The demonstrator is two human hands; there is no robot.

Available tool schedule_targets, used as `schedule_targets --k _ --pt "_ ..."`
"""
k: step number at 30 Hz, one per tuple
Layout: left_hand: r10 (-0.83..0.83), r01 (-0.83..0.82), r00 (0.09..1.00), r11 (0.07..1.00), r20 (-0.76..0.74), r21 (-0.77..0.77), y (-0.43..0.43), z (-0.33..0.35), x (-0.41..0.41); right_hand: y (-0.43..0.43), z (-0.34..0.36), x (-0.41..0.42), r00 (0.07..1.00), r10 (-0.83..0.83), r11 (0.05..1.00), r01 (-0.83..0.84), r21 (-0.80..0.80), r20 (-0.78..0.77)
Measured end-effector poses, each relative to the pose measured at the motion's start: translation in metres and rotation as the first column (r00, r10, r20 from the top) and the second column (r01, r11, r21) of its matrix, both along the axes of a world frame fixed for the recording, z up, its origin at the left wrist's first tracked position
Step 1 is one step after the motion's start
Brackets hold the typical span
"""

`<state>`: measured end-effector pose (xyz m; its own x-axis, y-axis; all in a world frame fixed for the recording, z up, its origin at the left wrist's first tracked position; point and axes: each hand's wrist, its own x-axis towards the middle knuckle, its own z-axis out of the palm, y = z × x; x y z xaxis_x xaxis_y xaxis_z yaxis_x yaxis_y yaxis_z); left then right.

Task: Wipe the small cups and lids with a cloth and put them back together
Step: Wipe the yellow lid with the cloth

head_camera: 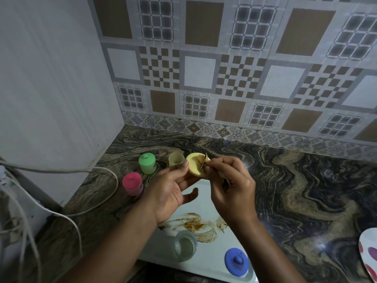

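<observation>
My left hand (169,188) holds a round yellow lid (195,163) by its edge, its face turned toward me. My right hand (228,180) pinches a small stained cloth (205,162) against the lid. Behind the lid stands an open cup (176,158) with no lid. A cup with a green lid (147,163) and a cup with a pink lid (133,183) stand closed at the left. Near me, an open clear cup (185,246) and a blue lid (236,262) lie on a white tray (206,262).
The tray carries a brown smear (195,224). White cables (61,193) trail over the marble counter (295,197) at the left, beside the wall. A patterned plate (369,254) pokes in at the right edge. A tiled wall closes off the back.
</observation>
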<state>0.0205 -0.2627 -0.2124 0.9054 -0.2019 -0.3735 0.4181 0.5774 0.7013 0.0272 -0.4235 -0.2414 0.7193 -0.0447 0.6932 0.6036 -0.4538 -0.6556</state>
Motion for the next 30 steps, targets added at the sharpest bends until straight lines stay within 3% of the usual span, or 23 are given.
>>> schedule_targets --k 6,13,22,24,26,28,30 --pt "0.033 -0.033 0.999 0.999 0.006 -0.041 -0.004 -0.001 0.000 0.006 0.002 -0.002 0.999 -0.035 0.999 0.035 0.007 0.005" --pt "-0.069 0.069 0.998 0.997 -0.006 -0.043 0.001 0.001 -0.002 -0.002 0.006 0.003 0.998 -0.056 0.998 0.057 0.024 -0.025" --pt "0.046 -0.043 0.995 0.999 0.083 -0.028 0.002 -0.001 0.002 0.006 0.007 -0.005 1.000 -0.016 1.000 0.016 -0.010 -0.023" --pt "0.067 -0.066 0.994 0.998 0.083 -0.015 0.005 -0.003 0.002 -0.002 0.005 -0.002 0.991 -0.074 0.996 0.080 0.049 -0.113" --pt "0.080 -0.083 0.993 0.996 0.086 0.022 0.008 -0.005 0.001 -0.011 0.005 0.003 0.952 -0.082 0.972 0.142 0.186 -0.296" --pt "0.086 -0.092 0.992 0.994 0.090 0.065 0.012 -0.007 0.002 -0.014 0.011 0.003 0.893 0.046 0.920 0.137 0.368 -0.448" --pt "0.091 -0.098 0.992 0.992 0.082 0.084 0.014 -0.009 0.003 -0.011 0.016 0.002 0.852 0.185 0.863 0.098 0.497 -0.490"
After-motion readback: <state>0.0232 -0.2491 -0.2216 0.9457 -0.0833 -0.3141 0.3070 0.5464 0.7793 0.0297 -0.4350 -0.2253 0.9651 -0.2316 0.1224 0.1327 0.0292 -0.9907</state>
